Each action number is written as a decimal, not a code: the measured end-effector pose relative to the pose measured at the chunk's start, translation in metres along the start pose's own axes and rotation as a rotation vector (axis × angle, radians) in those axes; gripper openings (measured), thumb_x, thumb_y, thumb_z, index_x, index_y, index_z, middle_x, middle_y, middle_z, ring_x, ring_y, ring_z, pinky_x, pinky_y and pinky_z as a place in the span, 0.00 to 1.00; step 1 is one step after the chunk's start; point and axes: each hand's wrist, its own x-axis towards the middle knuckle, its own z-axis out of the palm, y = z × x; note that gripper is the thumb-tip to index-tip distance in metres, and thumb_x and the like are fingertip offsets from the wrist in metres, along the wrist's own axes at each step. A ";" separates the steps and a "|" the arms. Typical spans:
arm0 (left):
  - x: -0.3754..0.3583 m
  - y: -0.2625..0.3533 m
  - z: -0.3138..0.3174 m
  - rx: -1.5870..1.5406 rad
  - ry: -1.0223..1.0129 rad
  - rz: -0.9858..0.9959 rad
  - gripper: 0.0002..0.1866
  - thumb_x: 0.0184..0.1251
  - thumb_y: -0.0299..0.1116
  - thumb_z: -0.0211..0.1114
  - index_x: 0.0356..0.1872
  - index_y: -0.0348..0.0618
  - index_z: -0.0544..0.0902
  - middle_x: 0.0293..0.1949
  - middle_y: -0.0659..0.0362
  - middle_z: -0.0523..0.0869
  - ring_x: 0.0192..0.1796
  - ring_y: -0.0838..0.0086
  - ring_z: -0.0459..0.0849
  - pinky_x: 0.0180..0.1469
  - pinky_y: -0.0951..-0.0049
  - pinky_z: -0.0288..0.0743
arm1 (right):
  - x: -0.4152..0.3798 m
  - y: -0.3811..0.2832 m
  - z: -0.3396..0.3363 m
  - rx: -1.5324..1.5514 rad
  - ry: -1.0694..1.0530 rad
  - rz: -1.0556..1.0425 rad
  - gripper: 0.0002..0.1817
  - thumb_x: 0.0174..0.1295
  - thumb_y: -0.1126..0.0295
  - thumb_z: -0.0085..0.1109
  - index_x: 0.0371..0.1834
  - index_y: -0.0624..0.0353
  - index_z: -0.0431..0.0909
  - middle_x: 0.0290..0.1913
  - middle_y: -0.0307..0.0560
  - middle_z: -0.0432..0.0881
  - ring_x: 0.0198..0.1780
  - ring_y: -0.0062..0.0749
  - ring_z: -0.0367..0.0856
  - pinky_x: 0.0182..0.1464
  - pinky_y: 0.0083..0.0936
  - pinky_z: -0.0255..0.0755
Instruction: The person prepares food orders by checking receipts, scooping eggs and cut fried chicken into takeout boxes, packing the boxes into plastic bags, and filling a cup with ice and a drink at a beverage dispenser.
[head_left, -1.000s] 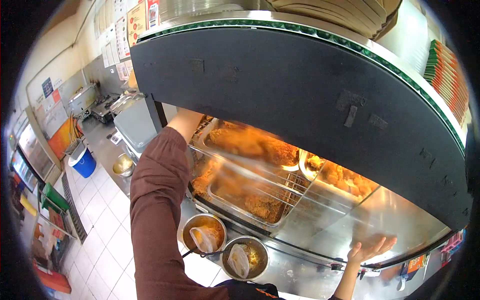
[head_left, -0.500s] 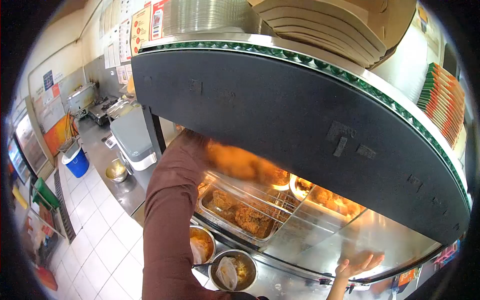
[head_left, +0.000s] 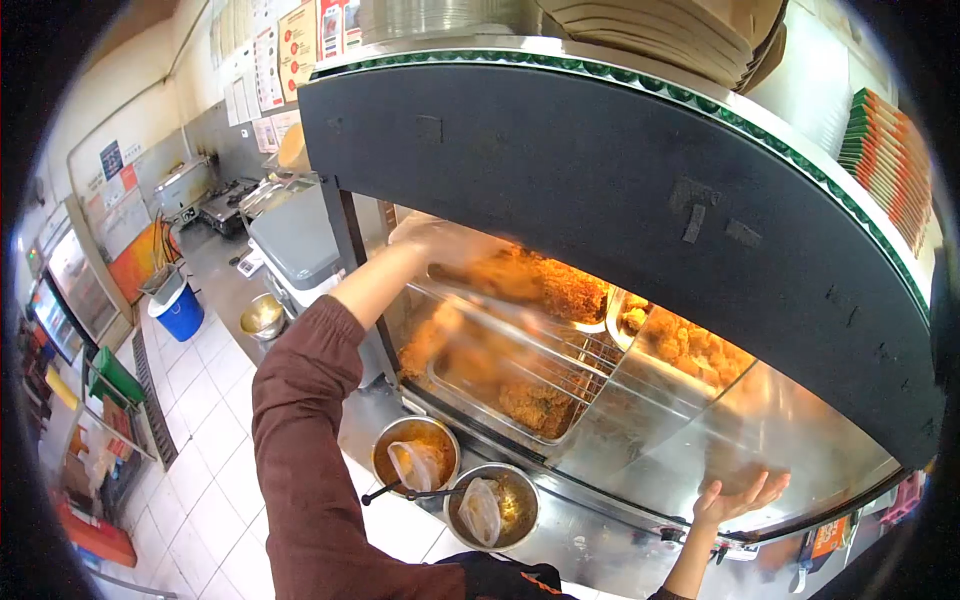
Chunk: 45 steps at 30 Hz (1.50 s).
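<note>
My left hand [head_left: 445, 240], smeared by motion, is inside the heated display case at its left end. Its fingers cannot be made out. Beside it are fried chicken pieces [head_left: 570, 290] in a back tray, blurred nearest the hand. Below it, a front tray [head_left: 545, 436] holds breaded fried pieces [head_left: 535, 405], partly behind the tilted glass and a blurred orange patch. My right hand [head_left: 740, 505] is open, palm up and fingers spread, close to the lower front edge of the glass. Nothing shows in it.
A black panel [head_left: 600, 190] overhangs the case opening. Two steel bowls, one with orange contents [head_left: 440, 435] and one with yellowish contents [head_left: 515, 505], stand in front. Cardboard trays [head_left: 660, 35] are stacked on top. A blue bucket [head_left: 180, 313] stands on the floor.
My left forearm has drawn back, so the blurred hand now shows below the panel. The view has shifted, revealing more of the bowls. My right hand stays open near the glass edge.
</note>
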 end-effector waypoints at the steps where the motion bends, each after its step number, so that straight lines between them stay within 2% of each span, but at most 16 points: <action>1: -0.002 -0.005 -0.002 0.000 -0.022 0.038 0.26 0.62 0.34 0.44 0.64 0.57 0.62 0.64 0.56 0.64 0.66 0.63 0.62 0.65 0.63 0.54 | 0.001 -0.001 0.000 0.002 0.007 0.002 0.35 0.61 0.44 0.35 0.66 0.55 0.52 0.68 0.61 0.46 0.70 0.53 0.45 0.67 0.51 0.36; 4: -0.002 -0.027 -0.007 -0.003 -0.171 0.282 0.25 0.65 0.39 0.44 0.65 0.58 0.61 0.66 0.59 0.61 0.67 0.65 0.60 0.66 0.65 0.52 | 0.003 -0.002 -0.004 -0.009 -0.006 0.008 0.35 0.61 0.43 0.35 0.66 0.55 0.52 0.68 0.61 0.48 0.70 0.53 0.45 0.66 0.52 0.36; 6: 0.000 -0.033 -0.005 0.003 -0.213 0.366 0.25 0.66 0.41 0.43 0.65 0.58 0.60 0.66 0.60 0.60 0.67 0.66 0.59 0.67 0.65 0.51 | 0.001 -0.001 -0.003 -0.017 -0.018 0.012 0.36 0.61 0.42 0.36 0.66 0.54 0.52 0.68 0.60 0.49 0.70 0.53 0.44 0.66 0.53 0.36; 8: 0.008 -0.039 0.009 -0.010 -0.006 -0.080 0.23 0.65 0.35 0.41 0.62 0.48 0.65 0.63 0.56 0.66 0.63 0.63 0.65 0.65 0.63 0.53 | 0.000 -0.001 -0.003 -0.010 -0.013 0.012 0.36 0.61 0.41 0.36 0.66 0.54 0.52 0.68 0.60 0.49 0.70 0.53 0.44 0.66 0.53 0.36; 9: 0.009 -0.033 0.009 -0.031 0.017 -0.153 0.23 0.65 0.35 0.42 0.62 0.47 0.65 0.62 0.57 0.67 0.62 0.64 0.66 0.64 0.63 0.54 | 0.000 0.000 -0.003 -0.001 -0.017 0.008 0.36 0.61 0.41 0.36 0.66 0.54 0.52 0.68 0.60 0.49 0.70 0.53 0.44 0.66 0.53 0.36; 13: 0.006 0.010 0.010 -0.017 0.014 0.134 0.22 0.65 0.37 0.44 0.59 0.43 0.67 0.60 0.58 0.70 0.59 0.66 0.69 0.61 0.64 0.60 | -0.001 0.002 -0.005 -0.018 -0.030 0.001 0.36 0.61 0.41 0.37 0.66 0.54 0.52 0.68 0.60 0.49 0.70 0.53 0.45 0.66 0.53 0.36; 16: -0.001 0.028 0.012 0.082 0.150 0.213 0.21 0.65 0.38 0.46 0.57 0.40 0.68 0.59 0.59 0.71 0.57 0.67 0.72 0.58 0.65 0.64 | 0.002 -0.003 -0.003 -0.019 -0.024 0.012 0.36 0.61 0.42 0.36 0.66 0.55 0.53 0.68 0.60 0.50 0.70 0.53 0.45 0.66 0.53 0.37; 20: -0.005 0.014 0.006 0.204 0.419 0.120 0.21 0.65 0.39 0.48 0.54 0.36 0.70 0.57 0.60 0.74 0.54 0.69 0.75 0.54 0.66 0.70 | 0.007 -0.009 -0.002 -0.016 0.009 0.006 0.35 0.62 0.43 0.36 0.65 0.55 0.53 0.68 0.60 0.51 0.69 0.54 0.45 0.66 0.53 0.36; 26: 0.015 -0.010 0.007 0.052 0.274 -0.154 0.21 0.63 0.42 0.52 0.52 0.36 0.71 0.51 0.58 0.76 0.49 0.68 0.77 0.49 0.66 0.72 | 0.009 -0.021 0.001 -0.006 0.007 0.012 0.34 0.61 0.44 0.36 0.65 0.55 0.52 0.68 0.61 0.51 0.69 0.55 0.45 0.66 0.53 0.35; 29: 0.025 -0.012 0.017 -0.150 0.258 -0.178 0.21 0.63 0.43 0.54 0.50 0.36 0.71 0.49 0.57 0.77 0.47 0.68 0.78 0.46 0.67 0.74 | 0.006 -0.025 0.003 -0.005 0.003 0.014 0.35 0.61 0.44 0.36 0.65 0.55 0.53 0.68 0.61 0.51 0.69 0.55 0.45 0.66 0.53 0.35; 31: 0.028 -0.015 0.023 -0.416 0.285 -0.161 0.22 0.62 0.43 0.55 0.50 0.37 0.72 0.47 0.56 0.78 0.46 0.67 0.79 0.44 0.67 0.74 | 0.005 -0.029 0.004 -0.008 -0.003 0.020 0.35 0.61 0.43 0.36 0.65 0.55 0.53 0.68 0.61 0.50 0.69 0.55 0.45 0.66 0.53 0.35; 36: -0.013 -0.030 0.053 -1.648 0.274 -0.031 0.22 0.61 0.45 0.58 0.48 0.37 0.72 0.43 0.54 0.80 0.42 0.67 0.81 0.40 0.67 0.76 | 0.007 -0.059 0.012 0.002 -0.006 0.035 0.35 0.60 0.42 0.37 0.64 0.55 0.54 0.68 0.62 0.50 0.69 0.55 0.45 0.66 0.53 0.35; 37: -0.033 -0.031 0.055 -1.815 0.248 -0.044 0.22 0.61 0.45 0.59 0.47 0.37 0.73 0.42 0.53 0.80 0.41 0.67 0.81 0.39 0.67 0.77 | 0.003 -0.066 0.014 0.028 -0.036 0.062 0.35 0.57 0.42 0.41 0.64 0.51 0.55 0.67 0.64 0.49 0.70 0.55 0.42 0.66 0.54 0.33; 39: -0.089 -0.021 0.054 -2.084 0.200 -0.139 0.23 0.61 0.43 0.59 0.51 0.36 0.70 0.44 0.52 0.79 0.46 0.64 0.80 0.43 0.63 0.77 | 0.002 -0.092 0.023 0.054 -0.045 0.061 0.35 0.57 0.42 0.42 0.64 0.50 0.55 0.68 0.64 0.48 0.70 0.55 0.41 0.66 0.54 0.32; 43: -0.152 -0.010 0.093 -2.110 0.304 -0.216 0.24 0.61 0.41 0.59 0.54 0.36 0.69 0.48 0.53 0.77 0.50 0.64 0.78 0.47 0.59 0.76 | 0.009 -0.163 0.033 0.198 -0.104 -0.017 0.36 0.55 0.47 0.48 0.64 0.51 0.55 0.68 0.65 0.46 0.70 0.58 0.37 0.66 0.54 0.24; 45: -0.175 0.019 0.082 -2.150 0.200 -0.323 0.24 0.60 0.40 0.60 0.53 0.36 0.69 0.49 0.53 0.76 0.51 0.64 0.77 0.50 0.58 0.75 | 0.007 -0.196 0.039 0.364 -0.155 -0.054 0.36 0.53 0.50 0.52 0.64 0.51 0.55 0.68 0.66 0.45 0.70 0.59 0.36 0.66 0.54 0.24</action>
